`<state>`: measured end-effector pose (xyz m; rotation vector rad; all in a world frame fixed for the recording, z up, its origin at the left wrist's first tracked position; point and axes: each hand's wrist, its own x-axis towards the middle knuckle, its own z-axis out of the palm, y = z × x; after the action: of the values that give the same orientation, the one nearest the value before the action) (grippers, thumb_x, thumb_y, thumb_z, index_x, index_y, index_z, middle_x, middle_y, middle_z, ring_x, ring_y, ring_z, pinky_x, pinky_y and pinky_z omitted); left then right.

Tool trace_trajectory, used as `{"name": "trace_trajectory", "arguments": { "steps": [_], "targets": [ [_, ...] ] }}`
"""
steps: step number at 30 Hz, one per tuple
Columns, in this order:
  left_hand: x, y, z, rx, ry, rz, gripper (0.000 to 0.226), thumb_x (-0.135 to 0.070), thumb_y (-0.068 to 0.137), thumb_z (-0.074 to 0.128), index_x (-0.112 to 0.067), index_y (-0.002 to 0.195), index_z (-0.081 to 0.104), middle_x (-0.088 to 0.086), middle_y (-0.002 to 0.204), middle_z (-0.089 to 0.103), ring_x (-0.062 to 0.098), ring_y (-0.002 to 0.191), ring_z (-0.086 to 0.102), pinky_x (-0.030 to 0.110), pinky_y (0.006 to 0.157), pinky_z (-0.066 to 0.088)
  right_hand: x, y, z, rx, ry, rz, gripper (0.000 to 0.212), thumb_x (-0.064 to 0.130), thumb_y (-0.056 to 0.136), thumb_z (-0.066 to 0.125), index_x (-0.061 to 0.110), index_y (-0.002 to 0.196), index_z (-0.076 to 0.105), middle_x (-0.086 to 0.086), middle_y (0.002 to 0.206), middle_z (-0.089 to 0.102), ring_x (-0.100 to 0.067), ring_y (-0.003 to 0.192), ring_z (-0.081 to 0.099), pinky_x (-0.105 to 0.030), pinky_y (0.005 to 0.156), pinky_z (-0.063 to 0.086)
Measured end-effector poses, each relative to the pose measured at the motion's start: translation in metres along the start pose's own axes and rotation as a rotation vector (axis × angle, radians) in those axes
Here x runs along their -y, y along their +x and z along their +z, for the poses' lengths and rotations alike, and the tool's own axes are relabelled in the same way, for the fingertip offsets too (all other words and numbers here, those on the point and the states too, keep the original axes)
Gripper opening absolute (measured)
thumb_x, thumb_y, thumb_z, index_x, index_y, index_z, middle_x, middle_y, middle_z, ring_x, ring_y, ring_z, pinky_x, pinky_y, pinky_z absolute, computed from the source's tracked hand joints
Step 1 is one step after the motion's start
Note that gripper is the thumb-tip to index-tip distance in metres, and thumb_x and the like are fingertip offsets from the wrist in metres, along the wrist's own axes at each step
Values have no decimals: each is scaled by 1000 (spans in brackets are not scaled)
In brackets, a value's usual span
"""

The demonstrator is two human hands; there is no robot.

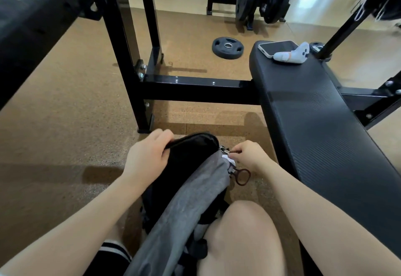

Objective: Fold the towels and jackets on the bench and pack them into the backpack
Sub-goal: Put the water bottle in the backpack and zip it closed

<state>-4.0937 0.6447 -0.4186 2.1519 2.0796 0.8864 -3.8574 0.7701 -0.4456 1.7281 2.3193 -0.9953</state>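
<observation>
The backpack [186, 180] stands on the floor between the person's knees, just beside the near left edge of the counter [314, 110]. The left hand [147, 156] grips the black top rim of the backpack, fingers curled over it, holding the mouth steady. The right hand [249, 156] pinches the zip pull [225, 150] at the right end of the opening, thumb and fingertips closed on it.

No towel or jacket lies on the part of the counter that shows; only a phone [276, 47] and a white controller [291, 55] sit at its far end, touching each other. A scrap of white cloth [227, 159] peeks out at the zip, so something is packed inside, though how much cannot be told. The counter's near end runs out of view on the right, so whether anything remains there is unknown.

In my judgement the folding and packing are done or nearly so, and the step in hand is the zip itself. Which way the pull is meant to travel cannot be read here. What seems left is to tuck in the white cloth so the zip does not catch it, then close the backpack fully.

A dark ring [243, 177] hangs from the backpack's side near the right wrist.
</observation>
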Motion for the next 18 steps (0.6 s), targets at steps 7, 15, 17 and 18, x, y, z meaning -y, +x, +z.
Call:
{"name": "trace_trajectory", "arguments": {
  "steps": [7, 15, 17, 18],
  "targets": [
    [-7, 19, -26, -106, 112, 71, 10, -10, 75, 46, -17, 82, 47, 4, 69, 52, 25, 43, 45, 19, 38, 26, 35, -15, -12, -173, -21, -110, 23, 22, 91, 52, 7, 75, 58, -9, 77, 62, -25, 74, 56, -35, 64, 45],
    [-9, 19, -26, 94, 44, 87, 11, -7, 79, 58, -12, 88, 55, 2, 83, 56, 27, 60, 57, 27, 48, 37, 36, -40, -37, -311, 215, -54, 21, 13, 82, 55, 4, 63, 59, 0, 57, 53, -12, 59, 45, -28, 57, 36],
    [-8, 12, -16, 273, 36, 36, 14, -10, 82, 60, -15, 94, 53, -1, 94, 53, 25, 71, 58, 28, 55, 36, 33, -37, -38, -309, 234, -30, 24, 12, 81, 54, 3, 58, 54, 1, 54, 47, -11, 55, 40, -28, 55, 33],
    [-9, 8, -13, 283, 27, 28, 16, -11, 83, 60, -15, 95, 51, -2, 96, 53, 23, 71, 57, 27, 54, 35, 32, -37, -36, -283, 301, -59, 29, 12, 82, 55, 6, 55, 49, 2, 52, 43, -9, 52, 36, -27, 54, 31]
  ]
}}
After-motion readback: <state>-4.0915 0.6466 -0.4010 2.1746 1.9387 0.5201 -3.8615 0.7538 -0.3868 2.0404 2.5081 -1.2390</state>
